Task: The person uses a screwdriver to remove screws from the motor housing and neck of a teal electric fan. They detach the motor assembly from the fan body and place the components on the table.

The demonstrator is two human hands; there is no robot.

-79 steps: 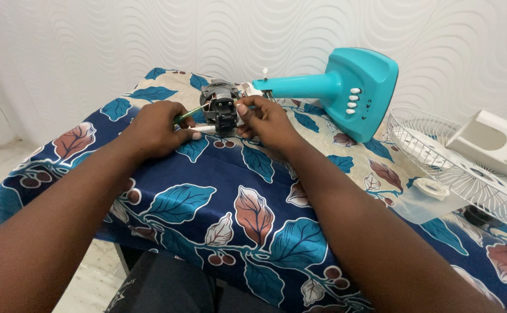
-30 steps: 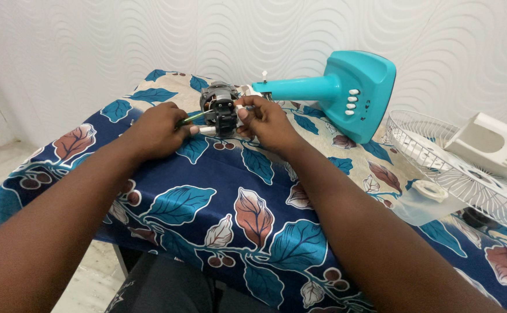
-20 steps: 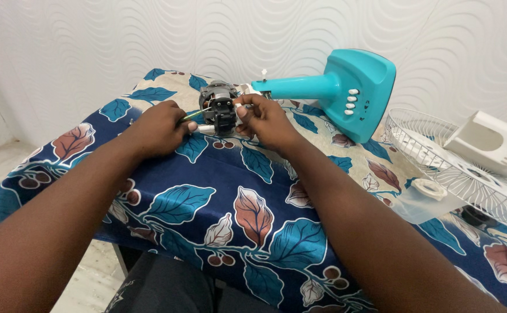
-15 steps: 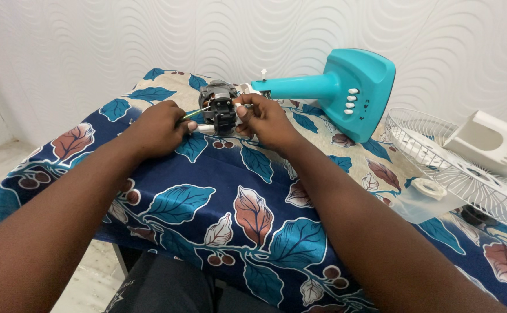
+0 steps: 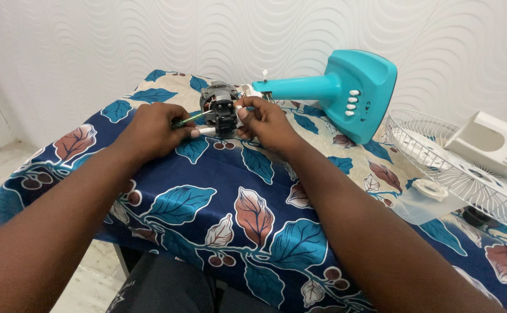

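Currently left hand (image 5: 152, 128) fingers pinch a green tool (image 5: 187, 119) against the fan motor (image 5: 219, 107), right hand (image 5: 265, 123) fingers grip the motor's side on the desk (image 5: 207, 197).

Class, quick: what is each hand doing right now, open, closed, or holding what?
Left hand: closed on a green-handled tool at the motor.
Right hand: closed on the motor, steadying it.
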